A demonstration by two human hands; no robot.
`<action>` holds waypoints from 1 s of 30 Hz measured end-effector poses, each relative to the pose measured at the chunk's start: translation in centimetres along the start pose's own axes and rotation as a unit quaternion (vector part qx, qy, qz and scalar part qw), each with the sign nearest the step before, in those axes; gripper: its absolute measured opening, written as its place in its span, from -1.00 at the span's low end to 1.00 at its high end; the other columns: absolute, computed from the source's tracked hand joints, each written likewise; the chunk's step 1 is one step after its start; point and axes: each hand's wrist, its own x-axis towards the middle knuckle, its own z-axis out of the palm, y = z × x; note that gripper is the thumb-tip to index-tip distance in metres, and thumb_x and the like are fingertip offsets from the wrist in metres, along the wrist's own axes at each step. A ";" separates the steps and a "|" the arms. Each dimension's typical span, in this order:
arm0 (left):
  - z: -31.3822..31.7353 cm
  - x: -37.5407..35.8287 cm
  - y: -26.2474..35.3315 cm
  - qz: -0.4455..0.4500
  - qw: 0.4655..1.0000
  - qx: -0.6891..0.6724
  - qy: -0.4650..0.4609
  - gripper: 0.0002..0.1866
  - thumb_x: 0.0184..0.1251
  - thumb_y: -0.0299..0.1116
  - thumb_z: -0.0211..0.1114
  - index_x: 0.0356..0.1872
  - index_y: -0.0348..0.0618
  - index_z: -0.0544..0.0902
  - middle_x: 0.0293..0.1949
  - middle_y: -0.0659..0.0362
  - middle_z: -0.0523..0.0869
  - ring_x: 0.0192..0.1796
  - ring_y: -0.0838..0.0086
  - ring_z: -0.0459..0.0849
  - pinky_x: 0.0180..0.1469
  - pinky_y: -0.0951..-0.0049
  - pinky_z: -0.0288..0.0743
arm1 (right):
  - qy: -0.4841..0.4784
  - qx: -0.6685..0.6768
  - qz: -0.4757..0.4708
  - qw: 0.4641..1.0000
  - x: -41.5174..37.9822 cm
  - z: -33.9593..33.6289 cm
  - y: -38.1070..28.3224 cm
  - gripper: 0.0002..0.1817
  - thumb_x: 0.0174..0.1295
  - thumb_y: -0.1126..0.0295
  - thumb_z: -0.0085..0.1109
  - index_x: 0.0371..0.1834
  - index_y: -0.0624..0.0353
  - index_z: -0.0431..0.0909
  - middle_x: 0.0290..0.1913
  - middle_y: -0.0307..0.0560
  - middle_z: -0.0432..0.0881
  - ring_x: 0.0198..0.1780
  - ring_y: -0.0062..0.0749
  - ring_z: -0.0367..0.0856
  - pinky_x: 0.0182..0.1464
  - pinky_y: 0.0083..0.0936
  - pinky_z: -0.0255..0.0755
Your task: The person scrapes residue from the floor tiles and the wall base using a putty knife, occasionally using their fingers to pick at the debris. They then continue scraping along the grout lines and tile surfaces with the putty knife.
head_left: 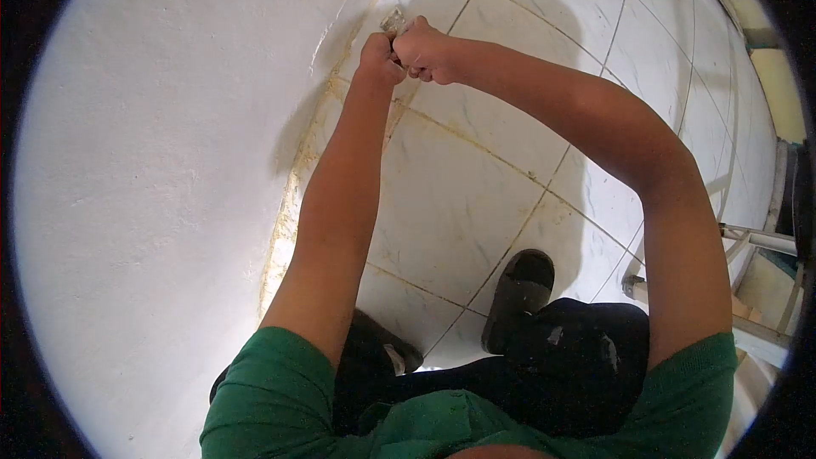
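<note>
My left hand [380, 59] and my right hand [422, 51] meet, both closed, in front of me near the foot of the white wall. A small shiny, greyish piece [393, 21] pokes out just beyond my knuckles. Its kind is not clear, and most of whatever lies between my fingers is hidden. Some whitish smears show on my right hand. Beneath both hands is the tiled floor [459, 178], white with faint grey veins.
A rough white wall [144, 161] rises along my left, with a yellowish, crumbly line at its foot. My dark slippers [514, 302] rest on the tiles. To the right stands a metal frame, perhaps a ladder [761, 240], partly cut off by the view's edge.
</note>
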 end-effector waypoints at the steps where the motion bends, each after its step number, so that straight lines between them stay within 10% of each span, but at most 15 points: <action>1: 0.6 -0.7 -0.1 -0.014 0.999 -0.027 0.015 -0.85 0.25 -0.37 -0.06 -0.42 -0.12 0.47 -0.64 0.26 0.43 -0.70 0.55 0.35 -0.65 0.48 0.26 | 0.023 0.032 0.010 0.999 -0.4 0.4 -0.2 -0.53 0.07 0.49 -0.09 0.09 0.20 0.07 -0.42 -0.11 0.34 -0.61 -0.57 0.25 -0.70 -0.57 0.00; 20: -0.5 -0.3 -0.2 0.070 0.992 0.096 -0.036 -0.84 0.21 -0.33 -0.05 -0.48 -0.13 0.44 -0.62 0.18 0.44 -0.60 0.44 0.35 -0.61 0.32 0.24 | -0.064 0.018 0.003 0.998 -0.4 0.0 -0.5 -0.61 0.11 0.49 -0.14 0.03 0.24 0.09 -0.41 -0.09 0.34 -0.61 -0.57 0.22 -0.71 -0.60 -0.01; 23: -3.9 4.6 -1.5 0.346 0.873 0.303 -0.162 -0.84 0.18 -0.34 -0.03 -0.52 -0.11 0.44 -0.62 0.19 0.44 -0.63 0.45 0.33 -0.63 0.37 0.21 | -0.048 0.071 0.022 0.996 0.5 -0.3 -0.6 -0.67 0.13 0.48 -0.13 -0.03 0.22 0.11 -0.42 -0.11 0.34 -0.62 -0.60 0.20 -0.72 -0.64 -0.03; 30: -1.1 1.3 -1.6 0.075 0.992 0.097 0.023 -0.81 0.18 -0.33 -0.01 -0.61 -0.05 0.42 -0.66 0.24 0.42 -0.69 0.48 0.30 -0.69 0.47 0.15 | -0.004 0.076 0.029 0.997 -1.1 -0.4 0.4 -0.93 0.14 0.49 -0.15 -0.32 0.20 0.26 -0.51 -0.17 0.32 -0.64 -0.63 0.19 -0.74 -0.70 -0.05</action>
